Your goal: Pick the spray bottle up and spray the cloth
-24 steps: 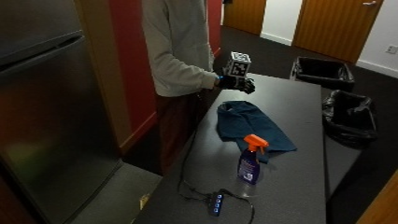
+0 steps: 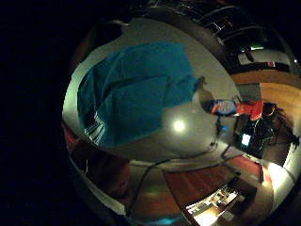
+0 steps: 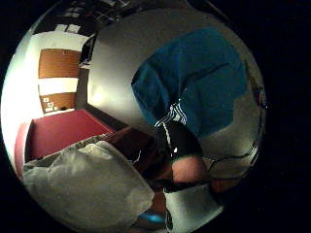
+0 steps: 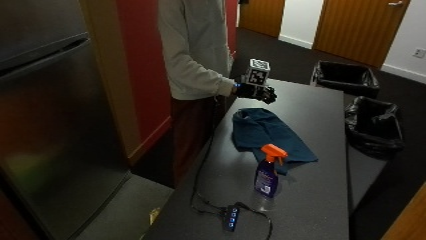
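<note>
Against the earlier outside view, little differs: the gloved right hand (image 4: 256,92) hangs in the same spot above the far end of the table (image 4: 319,200), and the cloth (image 4: 269,134) and bottle (image 4: 268,172) lie where they lay.

The table is long, grey and narrow. A person in a pale sweater (image 4: 190,50) stands at its far left corner, forearm held out level over the top. On the floor past the right edge stand two bins (image 4: 373,125) lined with black bags; what is inside them cannot be made out.

The cloth is dark teal, spread flat but rumpled on the middle of the table, with a fold running along it. In the little finger side palm view it shows bright blue (image 2: 136,92), lying below the palm with a striped label at one edge. The thumb side palm view shows the same cloth (image 3: 199,80) on the grey top.

The bottle stands upright just beside the near corner of the cloth, well apart from the hand. Its body is clear with a blue label and its trigger head is orange. The little finger side palm view shows it (image 2: 233,107) beyond the cloth.

A black cable with a small power strip (image 4: 231,217) lies at the near end of the table.

The hand holds nothing; its fingers hang loosely curled, touching neither cloth nor bottle.
</note>
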A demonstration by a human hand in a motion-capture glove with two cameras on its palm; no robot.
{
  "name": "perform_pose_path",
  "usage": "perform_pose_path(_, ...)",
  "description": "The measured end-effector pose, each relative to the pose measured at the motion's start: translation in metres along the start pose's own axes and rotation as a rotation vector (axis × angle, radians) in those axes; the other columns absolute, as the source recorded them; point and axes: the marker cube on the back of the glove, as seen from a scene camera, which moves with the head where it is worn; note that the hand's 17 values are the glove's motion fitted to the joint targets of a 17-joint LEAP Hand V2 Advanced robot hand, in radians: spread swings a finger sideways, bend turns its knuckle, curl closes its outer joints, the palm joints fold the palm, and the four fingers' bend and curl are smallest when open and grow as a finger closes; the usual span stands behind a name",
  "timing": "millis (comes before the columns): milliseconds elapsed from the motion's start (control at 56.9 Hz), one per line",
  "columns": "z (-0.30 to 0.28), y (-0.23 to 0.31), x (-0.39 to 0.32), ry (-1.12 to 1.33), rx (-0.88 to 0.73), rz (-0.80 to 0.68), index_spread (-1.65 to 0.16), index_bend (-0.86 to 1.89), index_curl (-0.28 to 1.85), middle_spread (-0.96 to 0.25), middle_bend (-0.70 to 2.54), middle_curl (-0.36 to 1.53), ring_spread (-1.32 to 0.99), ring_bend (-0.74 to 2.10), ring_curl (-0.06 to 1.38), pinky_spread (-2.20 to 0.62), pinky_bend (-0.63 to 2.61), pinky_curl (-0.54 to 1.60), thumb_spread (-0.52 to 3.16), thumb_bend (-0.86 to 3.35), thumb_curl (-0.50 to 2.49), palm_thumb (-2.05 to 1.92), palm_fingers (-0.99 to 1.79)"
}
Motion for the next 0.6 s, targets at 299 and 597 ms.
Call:
perform_pose_path(299, -0.011, 0.003, 0.006, -0.221, 0.245, 0.197, -0.4, 0.12, 0.22, -0.07, 0.18, 0.26, -0.02, 0.33, 0.24, 0.16, 0.42, 0.31, 0.98, 0.0, 0.34, 0.66, 0.22)
perform_pose_path(597, -0.034, 0.026, 0.058, -0.384, 0.633, 0.537, -0.38, 0.13, 0.22, -0.04, 0.2, 0.29, -0.01, 0.36, 0.26, 0.17, 0.45, 0.33, 0.99, -0.03, 0.37, 0.67, 0.19)
